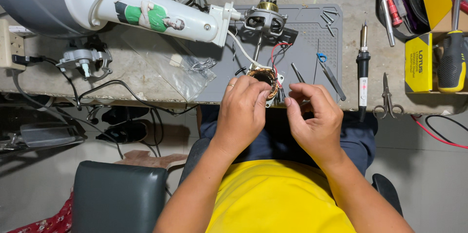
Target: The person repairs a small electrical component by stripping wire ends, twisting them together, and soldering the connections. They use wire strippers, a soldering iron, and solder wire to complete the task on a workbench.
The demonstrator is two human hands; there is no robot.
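While both hands are working at the bench edge, a copper coil is sitting between them.

Going left to right: the white fan neck is lying across the bench, the left hand is gripping the coil (ring on one finger) just over the grey mat, and the right hand is curling narrow beside it, its pinch unclear; farther right, a soldering iron and scissors are lying.

Place: a small repair workshop is showing here.
Signs: soldering iron, scissors, screwdrivers lying right; dismantled fan body lying far left on the worn bench.
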